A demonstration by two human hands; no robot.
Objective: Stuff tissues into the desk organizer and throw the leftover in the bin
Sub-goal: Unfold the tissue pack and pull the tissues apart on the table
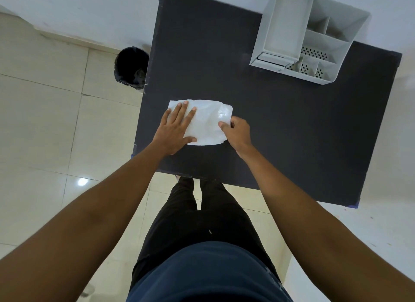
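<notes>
A white crinkled plastic tissue pack [206, 122] lay on the dark square table [292, 126], near the table's left edge and toward the person's side. The left hand [174, 131] rested flat on the left part of the pack, and the right hand [238, 132] touched its right end. The white plastic desk organizer with several compartments [301, 32] stood on the far right corner of the table, well apart from the pack. The black round bin [131, 67] stood on the pale tiled floor [45, 122], just beside the table's left edge, behind the pack.
</notes>
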